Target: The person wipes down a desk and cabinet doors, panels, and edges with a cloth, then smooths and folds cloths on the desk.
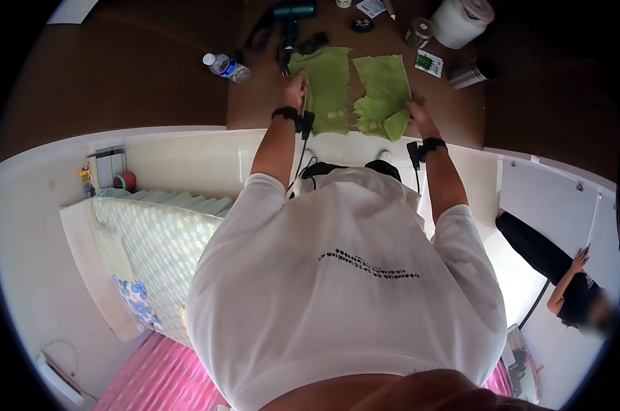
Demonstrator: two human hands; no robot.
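Two pieces of green cloth with ragged edges lie side by side on the brown table, a narrow gap between them. My left hand (295, 89) is closed at the outer edge of the left cloth piece (329, 85), its fingers pinching that edge. At the lower outer edge of the right cloth piece (383, 82), my right hand (419, 111) is closed on the fabric. The right piece has a folded-over lower corner and a notch in its inner side. Both wrists wear black bands.
A water bottle (226, 68) lies left of the cloth. Beyond stand a dark green hair dryer (293, 11), a glass jar (419, 32) and a white lidded container (460, 22). A metal tumbler (471, 72) lies to the right. Another person (563, 274) stands at the right.
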